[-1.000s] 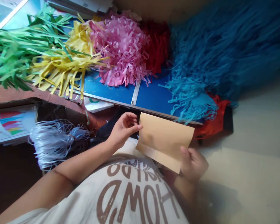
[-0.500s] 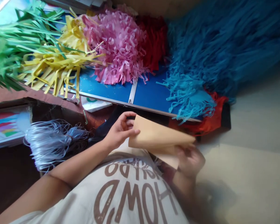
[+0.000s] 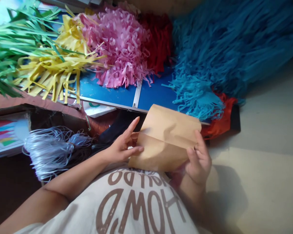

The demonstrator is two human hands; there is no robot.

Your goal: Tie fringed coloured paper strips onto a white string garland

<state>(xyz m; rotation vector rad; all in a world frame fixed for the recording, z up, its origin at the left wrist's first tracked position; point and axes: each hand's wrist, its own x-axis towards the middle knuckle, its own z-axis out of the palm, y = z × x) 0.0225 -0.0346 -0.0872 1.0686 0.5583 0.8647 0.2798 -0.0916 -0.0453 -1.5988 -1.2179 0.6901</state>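
Observation:
A piece of plain brown paper, creased across its middle, is held in front of my shirt, level with the table's near edge. I cannot tell if it is a folded sheet or an envelope. My left hand has its left edge between the thumb and the fingers behind, while the index finger points up off the paper. At the right edge, my right hand pinches the paper with thumb and fingers. Parts of the fingers are hidden behind the paper.
On the blue table lie green strips, yellow strips, a pink fringe bundle, a red one and a large blue heap. Orange material hangs at the edge. White string lies at left.
The brown paper has turned from a narrow, slanted view to a broader face and rises higher. My left index finger has straightened. My right hand has shifted slightly up along the right edge.

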